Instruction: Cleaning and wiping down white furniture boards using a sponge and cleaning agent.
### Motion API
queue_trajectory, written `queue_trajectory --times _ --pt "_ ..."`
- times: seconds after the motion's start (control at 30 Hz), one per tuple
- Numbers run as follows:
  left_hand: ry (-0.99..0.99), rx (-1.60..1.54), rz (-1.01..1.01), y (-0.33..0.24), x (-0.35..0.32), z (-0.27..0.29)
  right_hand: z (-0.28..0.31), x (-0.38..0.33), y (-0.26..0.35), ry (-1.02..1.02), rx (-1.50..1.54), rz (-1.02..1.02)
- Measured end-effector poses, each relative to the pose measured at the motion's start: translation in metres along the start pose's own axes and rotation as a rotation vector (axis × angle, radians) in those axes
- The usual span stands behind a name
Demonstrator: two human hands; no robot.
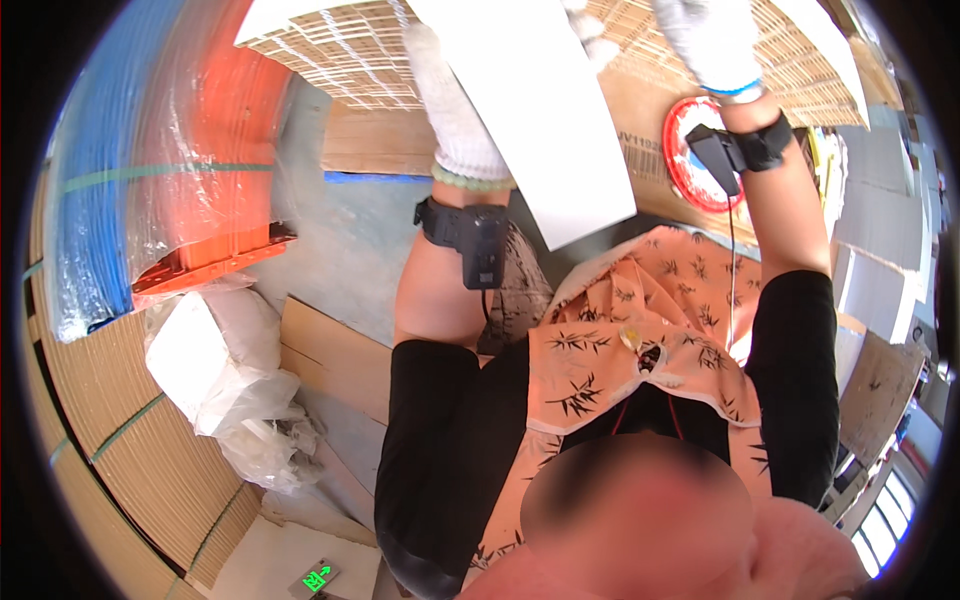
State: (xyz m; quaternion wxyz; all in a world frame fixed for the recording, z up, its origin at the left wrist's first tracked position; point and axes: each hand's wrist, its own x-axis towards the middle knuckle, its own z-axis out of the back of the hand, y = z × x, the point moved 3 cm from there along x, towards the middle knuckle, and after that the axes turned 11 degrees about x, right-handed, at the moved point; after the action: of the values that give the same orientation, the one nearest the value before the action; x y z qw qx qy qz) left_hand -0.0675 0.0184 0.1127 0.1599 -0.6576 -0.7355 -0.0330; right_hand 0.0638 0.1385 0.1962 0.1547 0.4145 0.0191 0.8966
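Observation:
A long white sheet [530, 130] hangs at a slant at top centre. My left hand [450, 110], in a white knit glove, is against its left edge, and the sheet hides most of the fingers. Some white-gloved fingers [597, 45] show past the sheet's right edge; whose hand they belong to is unclear. My right hand [715, 45], also gloved, is over a beige lattice-patterned panel [805, 75] at the top right. Its fingertips run out of the picture. More of that lattice pattern [335, 55] shows left of the sheet. Both wrists carry strapped black devices.
Blue sheets [105, 180] and orange sheets [225, 130], wrapped in plastic, stand at the left. Below are strapped cardboard stacks [125, 420] and a clear plastic bag [260, 430]. Brown cardboard [375, 140] and a red-rimmed round object [672, 150] are ahead. White stacks [880, 200] line the right.

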Motion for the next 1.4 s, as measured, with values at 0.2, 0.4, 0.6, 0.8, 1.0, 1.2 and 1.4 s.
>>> queue_trajectory --times 0.2,0.4,0.6,0.8,1.0,1.2,1.4 --pt "0.097 0.210 -0.044 0.005 -0.007 0.016 -0.087 0.029 -0.003 0.195 1.298 -0.388" --pt "-0.326 0.640 -0.198 -0.006 -0.021 0.018 -0.044 0.029 0.009 0.265 0.388 0.150" --pt "-0.098 0.348 0.109 0.004 -0.008 -0.006 -0.005 -0.069 -0.045 -0.011 0.429 -0.378" --pt "-0.147 0.316 0.167 0.008 -0.012 0.014 0.082 -0.293 -0.189 -0.079 -0.155 -1.176" --pt "-0.236 0.323 0.228 0.006 -0.008 0.041 0.093 -0.441 -0.189 0.217 -0.518 -1.509" --pt "-0.296 0.365 0.262 0.004 -0.008 0.032 0.048 -0.417 -0.180 0.385 -0.519 -1.041" --pt "-0.361 0.383 0.299 0.008 -0.010 0.037 0.082 -0.439 -0.198 0.379 -0.692 -1.402"
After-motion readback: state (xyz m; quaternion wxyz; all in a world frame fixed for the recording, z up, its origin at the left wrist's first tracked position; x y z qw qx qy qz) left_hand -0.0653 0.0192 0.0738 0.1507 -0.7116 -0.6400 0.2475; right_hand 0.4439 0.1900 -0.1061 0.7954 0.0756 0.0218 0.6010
